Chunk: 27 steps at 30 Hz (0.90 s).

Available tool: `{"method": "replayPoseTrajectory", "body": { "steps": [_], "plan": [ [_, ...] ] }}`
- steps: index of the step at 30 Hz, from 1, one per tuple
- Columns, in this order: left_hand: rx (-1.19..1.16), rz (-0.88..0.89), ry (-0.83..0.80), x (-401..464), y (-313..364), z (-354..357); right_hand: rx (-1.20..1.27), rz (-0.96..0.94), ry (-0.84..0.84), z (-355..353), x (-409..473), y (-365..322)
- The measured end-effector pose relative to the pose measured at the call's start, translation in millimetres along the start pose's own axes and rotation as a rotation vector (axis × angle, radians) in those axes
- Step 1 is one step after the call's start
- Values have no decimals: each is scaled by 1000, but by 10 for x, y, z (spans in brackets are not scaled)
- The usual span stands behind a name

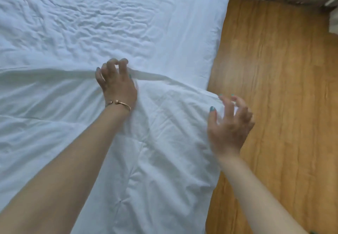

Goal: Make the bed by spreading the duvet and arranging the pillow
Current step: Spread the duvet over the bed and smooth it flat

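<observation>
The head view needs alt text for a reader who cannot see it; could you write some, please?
A left hand grips the top edge of a white duvet on a bed, while the right hand holds its corner at the mattress edge. Wooden floor lies to the right.

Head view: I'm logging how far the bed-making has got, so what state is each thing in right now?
duvet: partly spread, creased, top edge stopping short of the bed's far end
fitted sheet: wrinkled, uncovered beyond the duvet edge
left hand: fingers curled, gripping the duvet's top edge
right hand: fingers curled at the duvet's corner by the bed side; grip unclear
bracelet: on the left wrist
pillow: not in view
</observation>
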<state>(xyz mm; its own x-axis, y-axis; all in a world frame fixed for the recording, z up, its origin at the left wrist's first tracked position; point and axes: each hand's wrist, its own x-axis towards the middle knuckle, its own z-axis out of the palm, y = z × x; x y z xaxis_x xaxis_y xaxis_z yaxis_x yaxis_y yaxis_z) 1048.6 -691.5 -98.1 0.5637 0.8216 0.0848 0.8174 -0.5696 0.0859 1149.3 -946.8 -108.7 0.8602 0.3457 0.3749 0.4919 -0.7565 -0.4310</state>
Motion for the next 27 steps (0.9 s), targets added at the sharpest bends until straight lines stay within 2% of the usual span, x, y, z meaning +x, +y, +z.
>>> {"method": "replayPoseTrajectory", "body": {
  "steps": [2, 3, 5, 7, 10, 13, 15, 16, 17, 19, 20, 22, 24, 26, 27],
  "plan": [
    [-126, -4, 86, -513, 140, 6, 28, -277, -209, -2, -310, -169],
    [-131, -3, 33, -808, 163, 22, -22, -342, -378, 22, -421, -183],
    [-38, -45, -257, -1218, 128, 90, -134, -292, -699, 115, -469, -63],
    [25, -85, -436, -1291, 88, 239, -204, -189, -881, 198, -414, 96],
    [7, -65, -481, -1122, 136, 309, -303, -170, -919, 175, -356, 20],
    [-124, -1, -456, -1197, 42, 194, -268, -67, -809, 83, -533, -355],
    [-244, 18, -407, -1456, -85, 31, 71, -88, -691, -90, -740, -611],
    [-255, -11, -365, -1652, -168, -45, 257, -194, -693, -176, -863, -692],
    [-231, -65, -308, -1901, -263, -117, 334, -364, -750, -255, -1016, -702],
    [-155, -210, -163, -2511, -463, -212, 168, -739, -833, -320, -1283, -535],
    [-111, -257, -133, -2858, -562, -222, 29, -812, -865, -309, -1361, -400],
    [-30, -299, -163, -3531, -729, -213, -216, -766, -925, -294, -1484, -166],
    [-3, -302, -208, -4036, -785, -228, -327, -618, -962, -345, -1579, -162],
    [-17, -314, -235, -4367, -716, -285, -266, -538, -917, -521, -1754, -402],
    [-39, -320, -234, -4516, -652, -307, -134, -584, -887, -636, -1889, -514]
  ]
}}
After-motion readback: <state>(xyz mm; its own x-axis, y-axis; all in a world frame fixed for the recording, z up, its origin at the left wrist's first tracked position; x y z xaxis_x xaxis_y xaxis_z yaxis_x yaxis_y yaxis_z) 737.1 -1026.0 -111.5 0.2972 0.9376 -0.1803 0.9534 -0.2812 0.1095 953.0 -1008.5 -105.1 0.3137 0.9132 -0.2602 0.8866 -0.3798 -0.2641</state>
